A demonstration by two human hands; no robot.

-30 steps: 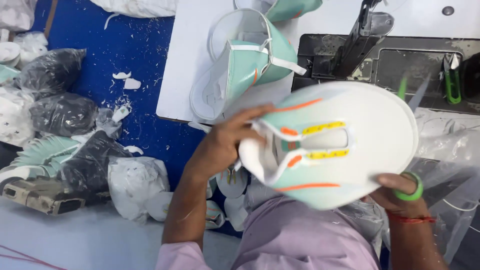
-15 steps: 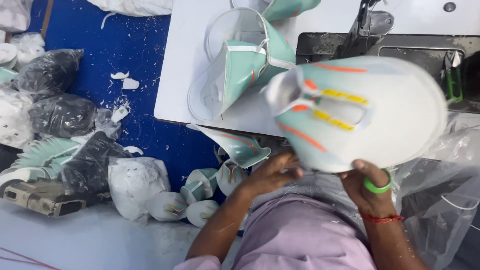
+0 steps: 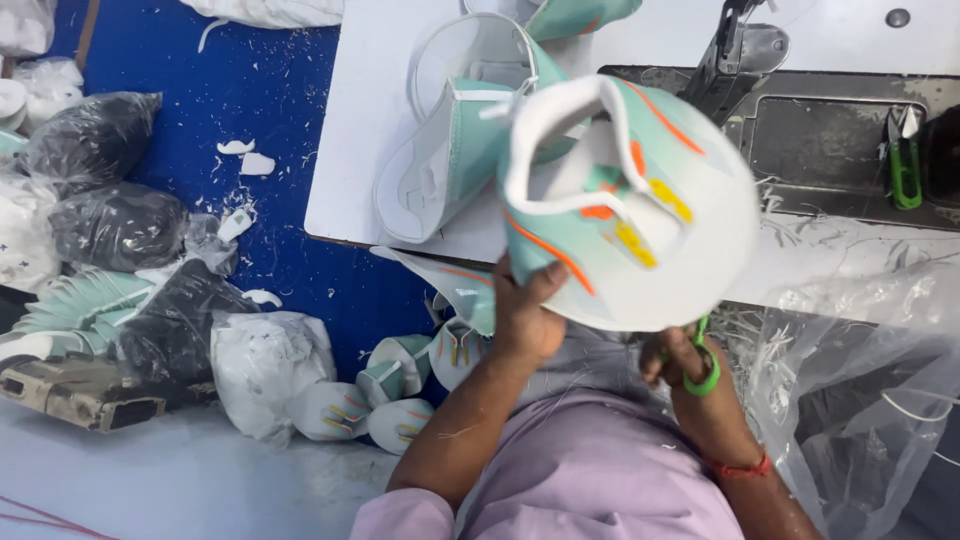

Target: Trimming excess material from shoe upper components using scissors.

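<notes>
I hold a mint-green and white shoe upper (image 3: 640, 230) with orange stripes and yellow marks up in front of the white table (image 3: 350, 150). My left hand (image 3: 525, 315) grips its lower left edge, thumb on the outer face. My right hand (image 3: 685, 360) sits just under the upper's bottom rim, fingers curled around a small green thread clipper (image 3: 708, 375). Whether this hand also touches the upper is hidden. The upper is tilted with its white collar opening facing up and left.
More mint uppers (image 3: 450, 160) are piled on the table beside a sewing machine (image 3: 745, 50). Green snips (image 3: 905, 165) lie on the machine bed. A clear plastic bag (image 3: 860, 400) hangs at right. Black and white bags (image 3: 120, 220) and loose uppers (image 3: 400, 375) cover the blue floor.
The upper has turned and shifted left, its collar opening now facing up. My left hand dropped toward my lap, then came back up and gripped the upper's lower edge.
</notes>
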